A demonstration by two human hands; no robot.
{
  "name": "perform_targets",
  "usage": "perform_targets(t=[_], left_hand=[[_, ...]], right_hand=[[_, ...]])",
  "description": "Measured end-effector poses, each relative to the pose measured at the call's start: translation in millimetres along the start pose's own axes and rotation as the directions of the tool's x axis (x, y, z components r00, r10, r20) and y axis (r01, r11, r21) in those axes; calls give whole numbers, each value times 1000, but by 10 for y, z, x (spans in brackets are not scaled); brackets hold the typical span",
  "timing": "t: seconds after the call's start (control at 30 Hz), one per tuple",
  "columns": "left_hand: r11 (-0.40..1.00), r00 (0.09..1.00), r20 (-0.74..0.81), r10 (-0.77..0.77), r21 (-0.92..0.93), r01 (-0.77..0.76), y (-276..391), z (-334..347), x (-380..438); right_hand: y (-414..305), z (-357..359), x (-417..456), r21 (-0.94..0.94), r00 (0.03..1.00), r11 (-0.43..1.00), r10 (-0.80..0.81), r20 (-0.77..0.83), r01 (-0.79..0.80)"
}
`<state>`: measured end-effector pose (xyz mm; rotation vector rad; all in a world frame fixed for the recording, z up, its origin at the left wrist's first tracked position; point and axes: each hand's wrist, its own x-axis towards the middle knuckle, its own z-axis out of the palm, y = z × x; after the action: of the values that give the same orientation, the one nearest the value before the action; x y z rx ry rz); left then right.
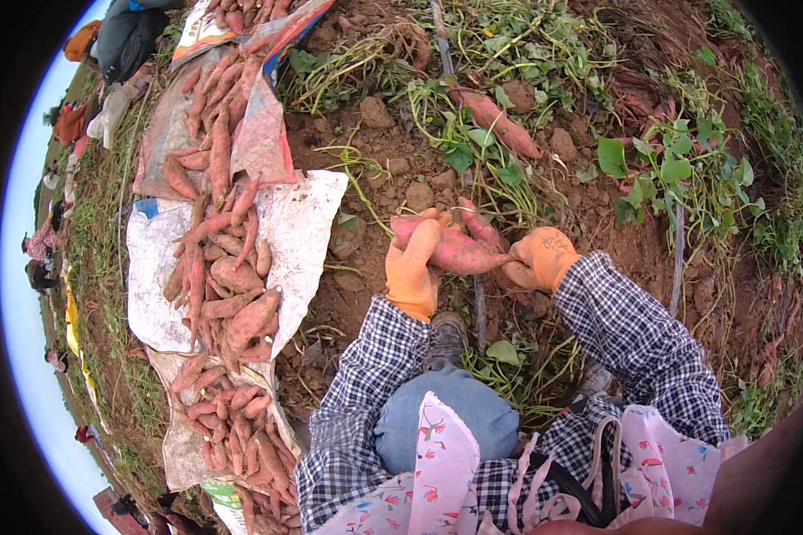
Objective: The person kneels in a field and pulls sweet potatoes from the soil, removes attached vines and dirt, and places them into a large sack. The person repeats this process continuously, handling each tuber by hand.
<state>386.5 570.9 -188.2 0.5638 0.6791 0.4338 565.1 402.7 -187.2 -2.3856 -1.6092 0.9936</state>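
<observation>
My left hand (415, 264), in an orange glove, is closed around a large pink sweet potato (465, 253). The fingers of my right hand (541, 259), gloved alike, pinch the tapered right tip of that root. Just behind it, a smaller sweet potato (482, 226) shows partly above the held one; whether it is attached or held cannot be told. Farther up, another large sweet potato (498, 122) lies on the soil among vines.
Heaps of sweet potatoes (241, 301) lie at the left on a white woven sack (304, 227) and other sacks. Green vines (522, 53) and brown clods (377, 112) cover the ground. Dark strips (678, 261) run along the soil. Other people (42, 242) are at the far left.
</observation>
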Motion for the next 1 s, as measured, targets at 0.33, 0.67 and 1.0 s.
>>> perform_targets(t=[0.33,0.67,1.0], left_hand=[[797,934,-38,-354,-535,280,-324,21,-36],[759,719,-526,455,-194,-621,1540,-1481,45],[867,757,-588,284,-180,-465,1244,-1444,253]], right_hand=[[139,168,28,903,883,-300,444,-153,308],[418,-461,-380,-300,843,905,400,359,-302],[368,523,-165,-134,908,906,412,71,-401]])
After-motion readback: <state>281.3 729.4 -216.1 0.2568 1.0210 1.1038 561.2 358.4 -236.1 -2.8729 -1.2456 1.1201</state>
